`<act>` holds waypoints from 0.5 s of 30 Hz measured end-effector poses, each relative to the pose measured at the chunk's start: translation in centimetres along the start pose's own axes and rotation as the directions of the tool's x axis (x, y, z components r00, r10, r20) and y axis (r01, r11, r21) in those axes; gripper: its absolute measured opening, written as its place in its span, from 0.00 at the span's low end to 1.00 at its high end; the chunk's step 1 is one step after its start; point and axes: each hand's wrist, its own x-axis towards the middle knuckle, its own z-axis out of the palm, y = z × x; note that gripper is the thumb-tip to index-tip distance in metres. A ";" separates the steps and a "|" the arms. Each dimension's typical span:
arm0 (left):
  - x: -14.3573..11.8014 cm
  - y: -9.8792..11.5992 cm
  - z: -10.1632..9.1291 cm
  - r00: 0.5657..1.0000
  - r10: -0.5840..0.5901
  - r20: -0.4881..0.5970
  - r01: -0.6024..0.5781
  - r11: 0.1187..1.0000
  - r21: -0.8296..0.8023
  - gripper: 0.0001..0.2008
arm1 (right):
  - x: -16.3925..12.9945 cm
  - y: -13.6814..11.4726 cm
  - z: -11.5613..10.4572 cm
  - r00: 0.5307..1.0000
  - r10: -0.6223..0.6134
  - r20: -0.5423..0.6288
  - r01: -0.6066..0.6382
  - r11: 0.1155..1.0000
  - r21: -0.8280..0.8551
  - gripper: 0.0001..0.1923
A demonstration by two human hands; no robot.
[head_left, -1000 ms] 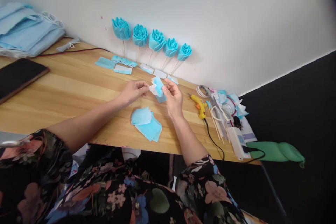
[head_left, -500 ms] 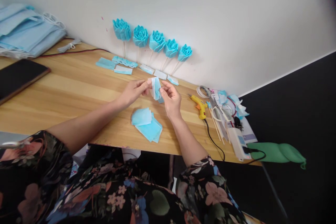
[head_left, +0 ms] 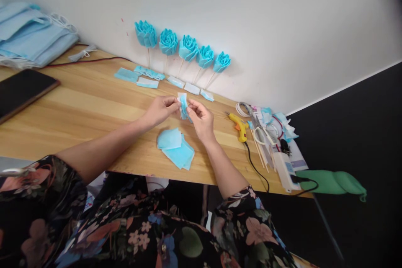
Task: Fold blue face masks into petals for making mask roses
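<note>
- Head view: your left hand (head_left: pixel 161 110) has thumb and index pinched on the left edge of a blue-and-white fabric piece (head_left: pixel 183 106).
- Your right hand (head_left: pixel 202 121) pinches the same piece at its right edge, thumb toward you, fingers loosely curled.
- The piece is held up between both hands, short of the row of blue fabric flowers (head_left: pixel 188 48).
- Handling: looks light, thin and limp, probably nonwoven. Expect it to crease easily and not hold shape by itself; a hard tug could tear it.
- Grip: fingertips at opposite edges, light pressure; a palm grip would likely crumple it.
- Loose fabric pieces (head_left: pixel 180 153) overlap on the table, just your side of the hands.
- Table (head_left: pixel 94 96): wood-grain top, looks flat and hard. Far edge runs along a pale wall (head_left: pixel 282 29) that the flower heads are near; contact unclear.
- Your right: yellow glue gun (head_left: pixel 239 127), lying flat, cord toward you; beyond it a white power strip (head_left: pixel 285 171).
- Your left: dark phone (head_left: pixel 27 94), with a stack of face masks (head_left: pixel 31 39) behind.
</note>
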 end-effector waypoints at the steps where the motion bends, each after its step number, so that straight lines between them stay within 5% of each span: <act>1: 0.0 0.0 0.0 1.000 0.001 -0.003 -0.001 1.000 0.001 0.13 | 0.0 -0.2 0.0 1.000 0.001 0.003 -0.001 1.000 -0.003 0.19; 15: -0.2 0.3 0.3 0.999 -0.046 -0.002 0.046 0.999 -0.001 0.11 | 0.2 0.4 -0.1 0.998 0.035 -0.046 -0.036 0.999 -0.020 0.16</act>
